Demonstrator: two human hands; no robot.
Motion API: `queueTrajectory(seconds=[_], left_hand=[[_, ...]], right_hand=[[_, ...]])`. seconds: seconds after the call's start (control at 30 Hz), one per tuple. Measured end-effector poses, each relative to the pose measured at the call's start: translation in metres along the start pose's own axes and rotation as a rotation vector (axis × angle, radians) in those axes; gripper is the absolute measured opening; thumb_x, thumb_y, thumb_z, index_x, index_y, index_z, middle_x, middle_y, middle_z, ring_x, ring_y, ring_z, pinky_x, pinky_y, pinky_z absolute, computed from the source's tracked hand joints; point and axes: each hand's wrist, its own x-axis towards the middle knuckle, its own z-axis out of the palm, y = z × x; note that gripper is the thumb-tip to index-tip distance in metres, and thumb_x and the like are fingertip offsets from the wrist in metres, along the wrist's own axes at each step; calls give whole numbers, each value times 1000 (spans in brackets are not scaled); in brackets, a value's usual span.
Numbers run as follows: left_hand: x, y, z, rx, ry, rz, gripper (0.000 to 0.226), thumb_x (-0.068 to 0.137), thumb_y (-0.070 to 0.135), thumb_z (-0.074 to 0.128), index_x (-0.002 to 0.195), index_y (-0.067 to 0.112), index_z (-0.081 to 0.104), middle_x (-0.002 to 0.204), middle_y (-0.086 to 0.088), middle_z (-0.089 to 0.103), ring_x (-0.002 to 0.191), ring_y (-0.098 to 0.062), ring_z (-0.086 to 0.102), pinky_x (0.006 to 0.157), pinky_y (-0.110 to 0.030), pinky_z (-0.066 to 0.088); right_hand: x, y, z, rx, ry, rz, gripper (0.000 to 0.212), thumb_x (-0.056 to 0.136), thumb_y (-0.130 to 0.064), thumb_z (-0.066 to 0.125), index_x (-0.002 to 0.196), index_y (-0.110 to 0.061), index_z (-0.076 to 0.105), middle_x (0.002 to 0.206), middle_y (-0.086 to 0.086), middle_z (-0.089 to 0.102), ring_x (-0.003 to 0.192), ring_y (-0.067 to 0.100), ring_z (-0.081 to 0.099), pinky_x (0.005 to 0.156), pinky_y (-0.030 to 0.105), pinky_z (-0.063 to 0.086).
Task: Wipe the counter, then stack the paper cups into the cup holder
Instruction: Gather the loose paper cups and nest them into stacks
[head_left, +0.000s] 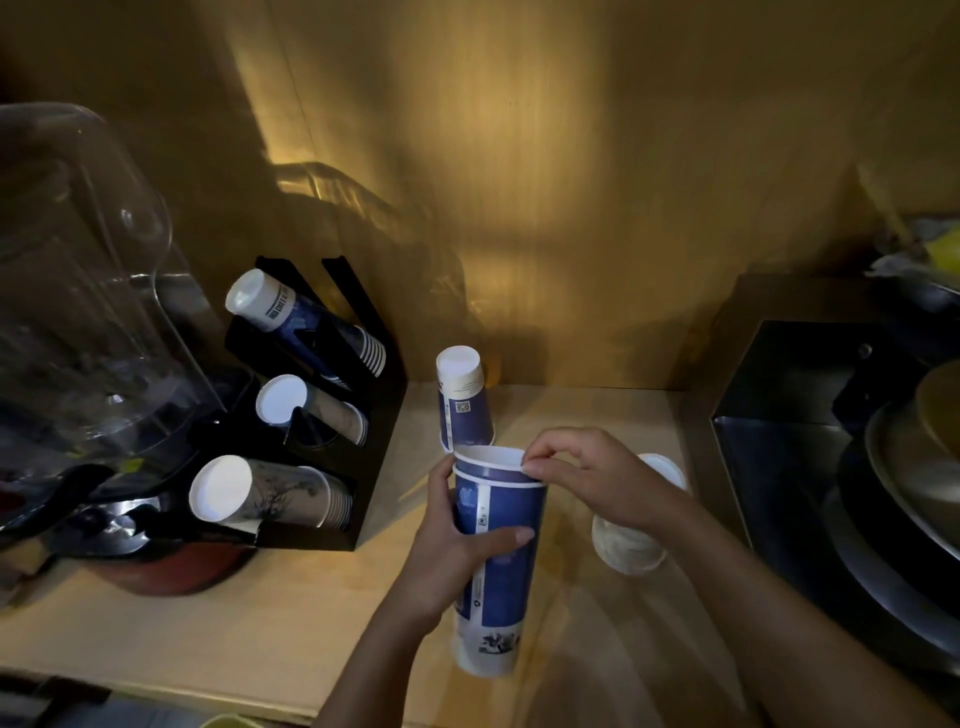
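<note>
While left hand (457, 540) grips, tapered paper cups (496, 566) nest.

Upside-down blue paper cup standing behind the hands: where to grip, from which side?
Grip the upside-down blue paper cup around its narrow upper wall, just under the white base, coming from above. It stands rim-down on the pale wooden counter, so the rim cannot be pinched, and the taper probably suits a wrap grasp.
</note>
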Motion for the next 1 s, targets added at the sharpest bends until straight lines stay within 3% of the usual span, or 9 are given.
queueTrajectory(seconds=[0.13, 0.27, 0.5, 0.63, 0.7, 0.83, 0.9, 0.93, 1.0], left_hand=[[1, -6, 4, 17, 12, 33, 93, 67, 8, 81, 127, 48, 22, 113, 11, 58, 87, 0, 68, 63, -12, 53], [-2, 1, -2, 3, 59, 19, 82, 65, 21, 81, 117, 57, 28, 109, 13, 60, 85, -1, 69, 62, -13, 53], [4, 11, -18, -359, 50, -194, 60, 80, 50, 60, 127, 15, 49, 114, -23, 65, 86, -33, 68, 68, -37, 57], [13, 16, -29, -410, 38, -296, 44, 88, 38, 46, 117, 5, 55, 83, -14, 75, 74, -26, 72, 62, -34, 59], [12, 21, -35, -298, 45, -243, 36, 91, 19, 47, 126, 13, 52, 96, -7, 71, 86, -18, 68, 73, -30, 56], [-5, 45, -43, -103, 172, -95, 29, 82, 3, 66, 98, 25, 57, 117, -17, 59, 61, 6, 66, 48, -8, 49], [-9, 60, -52, 34, 177, 11, 65, 49, 29, 89, 100, 32, 49, 115, -17, 60, 86, -14, 68, 65, -26, 56], [-9, 69, -57, 128, 172, 61, 64, 48, 35, 83, 101, 36, 48, 119, -17, 58, 106, -30, 61, 81, -42, 55], [-7, 83, -72, 198, 141, 151, 62, 65, 28, 75, 117, 43, 44, 141, -4, 46, 133, -24, 42, 109, -47, 37]], right_hand=[[4, -1, 21, 35, 48, -27, 18, 86, -17, 59, 73, -29, 62, 73, -11, 64, 70, -2, 58, 62, 11, 44], [3, 4, 24, 5, 77, -38, 9, 86, -19, 59, 90, -22, 66, 86, -8, 66, 80, 1, 59, 71, 15, 45], [3, 19, 18, -199, -153, -77, 82, 77, 7, 57, 133, -47, 29, 142, -20, 24, 131, -7, 21, 101, 6, 23], [12, 24, 31, -357, -115, -111, 101, 72, -12, 73, 135, -52, 6, 147, -21, 0, 136, 0, 7, 109, 23, 24], [17, 22, 33, -274, -4, -112, 100, 70, -15, 77, 134, -51, 9, 145, -19, 6, 133, 1, 15, 106, 23, 31], [32, 14, 37, -139, 117, -105, 96, 65, -19, 82, 132, -47, 20, 142, -11, 19, 125, 2, 30, 88, 7, 38], [44, 6, 39, -65, 114, -130, 93, 63, -20, 83, 130, -48, 24, 139, -14, 23, 123, 2, 35, 83, 6, 41], [51, 0, 40, -27, 104, -152, 92, 61, -24, 83, 129, -49, 26, 138, -17, 25, 121, 0, 36, 82, 5, 41], [68, -13, 44, 89, 90, -167, 86, 55, -35, 83, 125, -48, 35, 136, -13, 34, 121, 0, 40, 82, 7, 42]])
